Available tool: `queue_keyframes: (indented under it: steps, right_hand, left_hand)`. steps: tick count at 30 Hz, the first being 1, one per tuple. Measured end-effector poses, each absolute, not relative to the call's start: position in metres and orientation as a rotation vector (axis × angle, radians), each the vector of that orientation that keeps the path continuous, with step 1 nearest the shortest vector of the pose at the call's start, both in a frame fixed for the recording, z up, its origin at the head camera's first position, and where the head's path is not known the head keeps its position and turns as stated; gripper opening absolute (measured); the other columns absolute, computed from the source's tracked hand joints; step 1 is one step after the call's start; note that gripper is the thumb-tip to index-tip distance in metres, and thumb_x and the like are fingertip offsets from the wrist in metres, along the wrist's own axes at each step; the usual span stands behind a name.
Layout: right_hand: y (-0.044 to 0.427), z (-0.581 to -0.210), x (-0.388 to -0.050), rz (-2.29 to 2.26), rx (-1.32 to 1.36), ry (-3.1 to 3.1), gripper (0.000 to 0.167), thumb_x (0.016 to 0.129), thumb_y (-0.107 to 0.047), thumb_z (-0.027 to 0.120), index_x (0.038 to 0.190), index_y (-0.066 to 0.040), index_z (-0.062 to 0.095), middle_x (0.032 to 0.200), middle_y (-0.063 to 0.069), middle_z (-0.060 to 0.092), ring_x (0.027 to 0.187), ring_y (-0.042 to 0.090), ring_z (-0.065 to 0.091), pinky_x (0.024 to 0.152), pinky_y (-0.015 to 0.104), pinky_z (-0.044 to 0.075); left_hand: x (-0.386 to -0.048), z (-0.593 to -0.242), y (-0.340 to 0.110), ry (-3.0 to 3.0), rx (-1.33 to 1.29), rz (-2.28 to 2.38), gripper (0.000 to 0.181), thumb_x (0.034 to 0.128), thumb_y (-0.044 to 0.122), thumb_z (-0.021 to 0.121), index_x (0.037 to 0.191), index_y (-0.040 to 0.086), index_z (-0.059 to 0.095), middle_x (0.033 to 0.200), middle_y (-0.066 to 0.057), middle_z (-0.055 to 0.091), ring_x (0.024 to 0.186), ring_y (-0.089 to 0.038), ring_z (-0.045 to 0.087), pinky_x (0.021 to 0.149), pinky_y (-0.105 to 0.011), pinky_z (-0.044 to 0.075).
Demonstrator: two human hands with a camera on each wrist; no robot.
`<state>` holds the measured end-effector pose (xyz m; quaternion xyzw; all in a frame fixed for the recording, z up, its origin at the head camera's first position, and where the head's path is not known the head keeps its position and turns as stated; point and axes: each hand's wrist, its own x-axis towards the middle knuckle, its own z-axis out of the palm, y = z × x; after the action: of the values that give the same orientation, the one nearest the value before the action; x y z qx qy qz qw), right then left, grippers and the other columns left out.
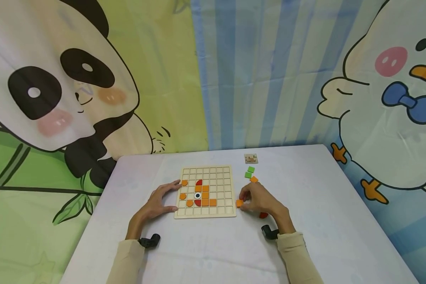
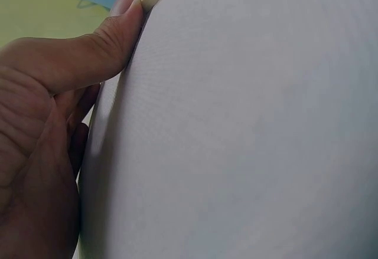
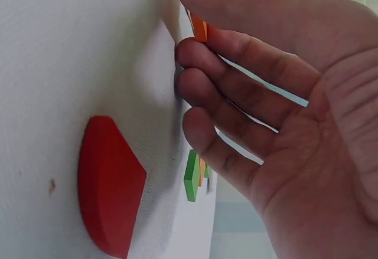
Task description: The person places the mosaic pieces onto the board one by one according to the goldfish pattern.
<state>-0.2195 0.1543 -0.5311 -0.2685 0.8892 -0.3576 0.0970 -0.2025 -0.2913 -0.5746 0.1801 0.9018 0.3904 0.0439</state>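
Observation:
A pale wooden grid board (image 1: 221, 177) lies on the table. My left hand (image 1: 159, 201) rests at its left edge, thumb and fingers spread and touching the rim; in the left wrist view the thumb (image 2: 100, 55) meets the board's edge. Just off the board's right edge, my right hand (image 1: 259, 197) pinches an orange square tile (image 1: 239, 203) between thumb and fingers. On the grid sit several orange square tiles (image 1: 206, 195), orange round pieces (image 1: 183, 196), red quarter-round pieces (image 1: 199, 182) and a round eye piece (image 1: 197, 195). Part of the held tile is hidden by the fingers.
A red rounded piece (image 3: 112, 188) lies under my right wrist. Beyond that hand are two green tiles (image 1: 248, 174) and another orange tile (image 1: 253, 179). A small pattern card (image 1: 251, 158) lies near the table's far edge, before a cartoon-printed cloth backdrop (image 1: 227, 79).

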Motion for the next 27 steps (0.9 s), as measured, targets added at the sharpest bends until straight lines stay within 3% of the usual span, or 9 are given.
queue_keyframes:
  steps: [12,21,27]
  right_hand:
    - [0.144,-0.534,-0.225,-1.188,-0.889,2.673,0.019,0.081,-0.009,0.095,0.096,-0.009,0.083,0.086,-0.001,0.077,0.076,0.008,0.064,0.071,0.024,0.056]
    - [0.128,-0.538,-0.229,-1.227,-0.986,2.67,0.019,0.084,-0.012,0.095,0.098,-0.006,0.082,0.089,0.0,0.079,0.079,0.01,0.066,0.075,0.028,0.058]
    - [0.116,-0.538,-0.23,-1.211,-0.992,2.74,0.021,0.086,-0.015,0.094,0.099,-0.005,0.082,0.091,0.003,0.079,0.082,0.019,0.07,0.079,0.033,0.059]
  left_hand:
    - [-0.204,-0.575,-0.293,2.765,0.558,1.187,0.085,0.0833,0.036,0.095,0.158,0.017,0.058,0.177,-0.008,0.041,0.16,-0.046,0.036,0.124,-0.079,0.024]
    - [-0.203,-0.575,-0.292,2.756,0.583,1.211,0.086,0.0819,0.034,0.096,0.157,0.014,0.059,0.176,-0.011,0.042,0.16,-0.047,0.036,0.125,-0.079,0.024]
    - [-0.203,-0.574,-0.291,2.756,0.588,1.216,0.086,0.0816,0.033,0.097,0.157,0.014,0.059,0.176,-0.012,0.042,0.16,-0.048,0.036,0.125,-0.079,0.024]
